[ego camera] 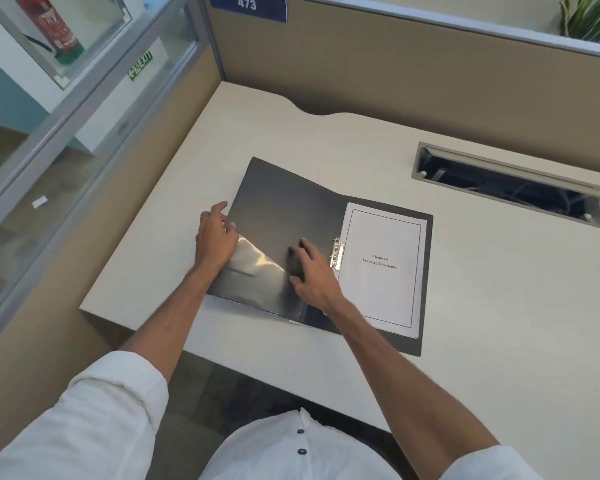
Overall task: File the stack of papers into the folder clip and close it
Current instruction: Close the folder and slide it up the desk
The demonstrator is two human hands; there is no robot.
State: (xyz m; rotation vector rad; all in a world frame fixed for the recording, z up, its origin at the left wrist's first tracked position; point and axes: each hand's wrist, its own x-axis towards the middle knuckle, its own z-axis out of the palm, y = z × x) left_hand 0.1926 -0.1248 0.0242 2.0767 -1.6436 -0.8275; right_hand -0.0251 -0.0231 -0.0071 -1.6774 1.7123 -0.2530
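A black folder (284,202) lies open on the desk. A stack of white papers (381,268) with a printed title page rests on its right half, held at the left edge by a metal clip (338,253). My left hand (215,237) grips the outer left edge of the folder's left cover, fingers curled over it. My right hand (312,271) lies flat on the inside of that cover near the spine, fingers spread, just left of the clip.
The beige desk (499,306) has a cable tray opening (506,188) at the back right. Partition walls (395,74) stand behind and to the left, with a glass panel (49,133) beyond. The desk's front edge runs just below the folder.
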